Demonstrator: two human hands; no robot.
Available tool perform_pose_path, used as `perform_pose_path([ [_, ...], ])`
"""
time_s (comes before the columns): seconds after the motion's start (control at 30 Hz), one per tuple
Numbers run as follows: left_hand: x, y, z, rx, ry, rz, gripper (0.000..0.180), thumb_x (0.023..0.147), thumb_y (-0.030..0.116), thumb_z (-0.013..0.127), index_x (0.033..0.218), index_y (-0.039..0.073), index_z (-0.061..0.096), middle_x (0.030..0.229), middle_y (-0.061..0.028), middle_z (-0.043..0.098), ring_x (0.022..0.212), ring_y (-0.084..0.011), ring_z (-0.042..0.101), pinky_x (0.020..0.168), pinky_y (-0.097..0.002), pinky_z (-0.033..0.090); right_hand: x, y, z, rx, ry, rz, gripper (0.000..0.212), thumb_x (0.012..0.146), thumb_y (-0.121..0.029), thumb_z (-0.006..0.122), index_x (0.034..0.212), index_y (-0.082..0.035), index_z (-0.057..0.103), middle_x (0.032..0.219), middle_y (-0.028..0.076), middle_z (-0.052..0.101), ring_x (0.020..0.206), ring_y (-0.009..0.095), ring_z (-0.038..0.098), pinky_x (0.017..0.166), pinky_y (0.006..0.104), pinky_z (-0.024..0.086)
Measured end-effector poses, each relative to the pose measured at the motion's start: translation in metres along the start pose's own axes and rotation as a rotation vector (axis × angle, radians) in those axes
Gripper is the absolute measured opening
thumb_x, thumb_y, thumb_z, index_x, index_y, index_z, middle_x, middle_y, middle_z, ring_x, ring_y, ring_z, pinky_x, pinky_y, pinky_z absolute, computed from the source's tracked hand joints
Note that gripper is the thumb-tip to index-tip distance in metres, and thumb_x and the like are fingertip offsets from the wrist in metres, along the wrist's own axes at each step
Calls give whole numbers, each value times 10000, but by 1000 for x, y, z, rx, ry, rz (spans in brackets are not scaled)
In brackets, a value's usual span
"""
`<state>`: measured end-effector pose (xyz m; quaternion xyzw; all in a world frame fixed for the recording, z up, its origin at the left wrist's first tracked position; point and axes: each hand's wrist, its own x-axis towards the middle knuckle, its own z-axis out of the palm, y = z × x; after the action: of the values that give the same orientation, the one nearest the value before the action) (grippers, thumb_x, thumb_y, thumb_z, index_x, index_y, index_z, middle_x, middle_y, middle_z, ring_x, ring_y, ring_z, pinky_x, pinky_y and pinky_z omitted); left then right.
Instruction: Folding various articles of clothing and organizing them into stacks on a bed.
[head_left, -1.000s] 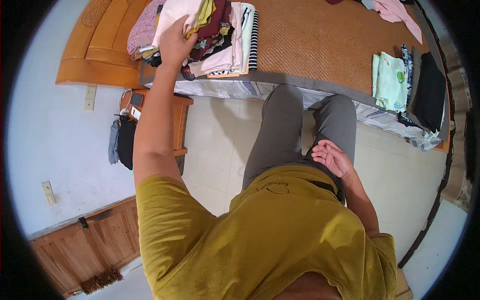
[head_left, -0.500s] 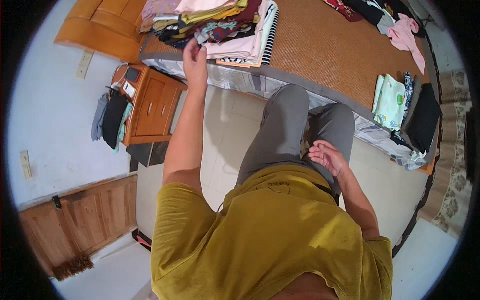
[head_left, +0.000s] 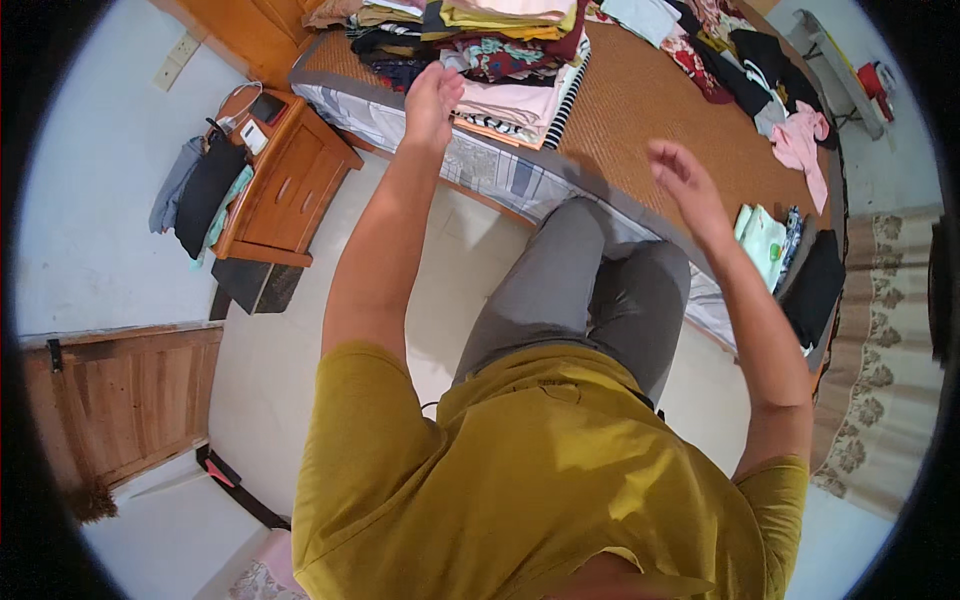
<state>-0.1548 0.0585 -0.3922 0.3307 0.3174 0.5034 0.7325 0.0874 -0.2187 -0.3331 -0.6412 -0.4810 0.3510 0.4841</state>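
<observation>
Nearby, the right hand (head_left: 690,185) hangs above the woven mat (head_left: 620,120), fingers loosely curled, nothing in it. Left hand (head_left: 430,108) also empty, fingers slack and a little apart, at the near side of the stack of folded clothes (head_left: 505,62), which sits near the mat's edge; contact cannot be told. Stack looks soft and limp, nothing to break; single pieces light, the whole likely weighty, layers apt to slide. Best hold: both palms under the bottom fold, thumbs over the sides. Farther off, a crumpled pink garment (head_left: 800,140), probably floppier; gather from its middle.
</observation>
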Motion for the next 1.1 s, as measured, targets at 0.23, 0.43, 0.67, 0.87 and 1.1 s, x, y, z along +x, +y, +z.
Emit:
perform_pose_path([
  [0.23, 52, 22, 11, -108, 35, -8, 510, 899, 336, 501, 1253, 2, 345, 1234, -198, 400, 1108, -294, 445, 940, -393, 394, 147, -108, 21, -422, 70, -452, 380, 910, -248, 495, 1202, -5, 491, 1172, 64, 534, 1093, 154, 489, 938, 260, 370],
  [0.43, 78, 35, 3, 37, -23, -128, 575, 912, 464, 395, 1291, 35, 339, 1276, -158, 405, 1115, -293, 428, 943, -435, 348, 247, -127, 79, -556, 87, -312, 527, 883, -329, 531, 1283, -10, 404, 1274, 217, 450, 1188, 276, 430, 977, 345, 350],
  [0.67, 121, 58, 13, -124, -327, -276, 573, 875, 459, 467, 1231, 14, 415, 1209, -171, 480, 1071, -272, 482, 889, -407, 386, 307, -45, 64, -581, -47, -179, 552, 930, -444, 372, 1252, -2, 449, 1217, 179, 504, 1120, 258, 456, 958, 332, 349],
  [0.87, 157, 41, 40, -208, -306, -427, 307, 926, 356, 367, 962, 88, 513, 777, -82, 539, 618, -181, 489, 537, -288, 411, 274, -92, 58, -206, 58, 554, 547, 933, -465, 352, 1181, -7, 519, 1118, 157, 544, 971, 201, 513, 837, 316, 409],
  [1.1, 129, 38, 56, 134, -310, -295, 268, 898, 237, 503, 1030, 17, 582, 854, -98, 639, 763, -202, 627, 622, -336, 533, 267, -61, 53, 238, 184, 269, 468, 932, -421, 397, 1032, 10, 550, 973, 136, 564, 862, 218, 523, 749, 346, 440],
])
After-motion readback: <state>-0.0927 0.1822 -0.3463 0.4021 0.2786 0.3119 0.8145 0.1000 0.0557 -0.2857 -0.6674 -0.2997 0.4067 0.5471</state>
